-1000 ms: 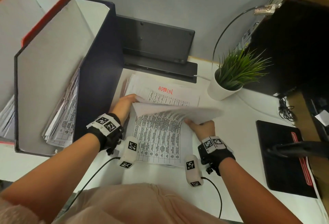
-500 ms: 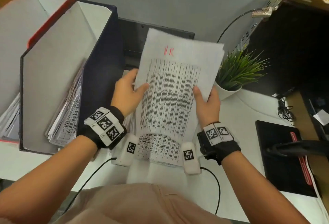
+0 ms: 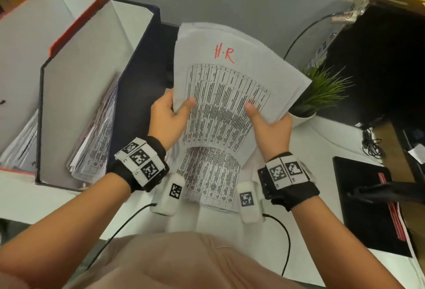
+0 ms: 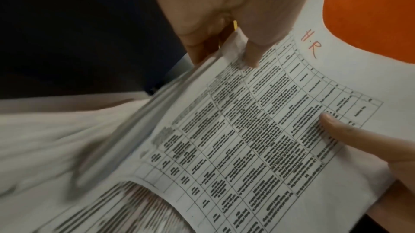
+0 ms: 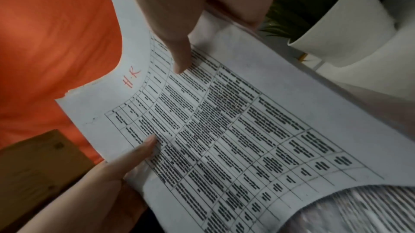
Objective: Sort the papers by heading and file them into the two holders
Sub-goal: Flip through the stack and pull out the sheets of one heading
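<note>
Red "H·R" ink heads a limp, curling sheaf of papers (image 3: 230,86) printed with dense tables. Left hand (image 3: 169,119) and right hand (image 3: 270,125) pinch its side edges, thumbs on the printed face, fingers curled behind.

H·R sheet (image 3: 225,95) raised (curling), holders (image 3: 92,95) part-filled

The table text on the H.R sheet (image 3: 220,105) is too small to read.

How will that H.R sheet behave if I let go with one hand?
Probably floppy: the H.R sheet already bows while the left hand and right hand pinch its sides. Its free top would likely droop. It looks thin and light, so it may crease.
</note>
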Available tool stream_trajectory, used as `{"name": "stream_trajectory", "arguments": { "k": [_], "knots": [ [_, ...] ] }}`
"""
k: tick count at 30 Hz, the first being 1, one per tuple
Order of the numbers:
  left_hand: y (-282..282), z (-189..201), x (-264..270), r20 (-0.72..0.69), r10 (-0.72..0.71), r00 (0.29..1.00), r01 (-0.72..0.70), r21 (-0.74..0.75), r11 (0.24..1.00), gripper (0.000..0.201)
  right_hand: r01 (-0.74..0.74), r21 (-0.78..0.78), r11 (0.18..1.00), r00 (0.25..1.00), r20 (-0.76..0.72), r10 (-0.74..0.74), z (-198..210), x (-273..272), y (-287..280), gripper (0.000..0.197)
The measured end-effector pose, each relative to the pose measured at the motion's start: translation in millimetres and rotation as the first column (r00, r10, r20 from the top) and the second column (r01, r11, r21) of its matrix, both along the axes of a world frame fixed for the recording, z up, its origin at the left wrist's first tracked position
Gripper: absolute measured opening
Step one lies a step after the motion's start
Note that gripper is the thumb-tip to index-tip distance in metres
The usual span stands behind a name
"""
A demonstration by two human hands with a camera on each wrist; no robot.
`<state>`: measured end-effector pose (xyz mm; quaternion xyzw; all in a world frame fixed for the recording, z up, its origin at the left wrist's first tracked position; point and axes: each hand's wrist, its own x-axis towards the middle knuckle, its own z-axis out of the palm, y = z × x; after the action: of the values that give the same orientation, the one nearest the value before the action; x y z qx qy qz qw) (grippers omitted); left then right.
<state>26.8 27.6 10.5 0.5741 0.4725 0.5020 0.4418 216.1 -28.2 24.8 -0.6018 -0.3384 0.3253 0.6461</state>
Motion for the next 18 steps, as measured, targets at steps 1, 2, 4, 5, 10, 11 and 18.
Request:
{"name": "stream_trajectory", "arguments": {
  "k": [1,2,4,5,10,11,18],
  "knots": [
    [-0.5,-3.3,0.0,-0.037,-0.014,0.999,0.013,-0.024,1.000,0.015,-0.015,-0.013,1.000,1.000,0.021,0.016,-2.7,-1.1,0.1,0.031],
    [-1.6,-9.0,0.2,-0.074,-0.031,0.997,0.027,-0.061,0.998,0.019,-0.031,-0.036,0.999,0.999,0.039,0.032,-6.8,-3.8,-0.6,0.033],
    [-5.8,-20.5,2.6,-0.080,-0.050,0.996,0.039,-0.136,0.990,0.033,-0.047,-0.076,0.996,0.998,0.045,0.050,-17.5,-10.5,-2.4,0.032],
    [-7.6,-23.6,3.3,-0.077,-0.044,0.996,0.032,-0.151,0.988,0.036,-0.044,-0.082,0.996,0.998,0.038,0.047,-21.5,-13.5,-2.9,0.031],
    [-1.0,5.1,-4.6,-0.144,0.050,0.988,-0.067,-0.113,0.991,0.024,-0.030,-0.046,0.998,0.999,0.036,0.032,-8.8,-13.5,5.5,0.036],
    [1.4,15.8,-9.5,-0.137,0.066,0.988,-0.080,-0.101,0.992,0.019,-0.047,-0.022,0.999,0.997,0.054,0.048,-3.3,-13.3,7.9,0.036],
    [11.2,92.1,-76.7,-0.189,0.141,0.972,-0.146,-0.013,0.989,0.032,-0.299,-0.015,0.954,0.927,0.234,0.294,-0.2,-13.5,12.4,0.036]
  ]
}}
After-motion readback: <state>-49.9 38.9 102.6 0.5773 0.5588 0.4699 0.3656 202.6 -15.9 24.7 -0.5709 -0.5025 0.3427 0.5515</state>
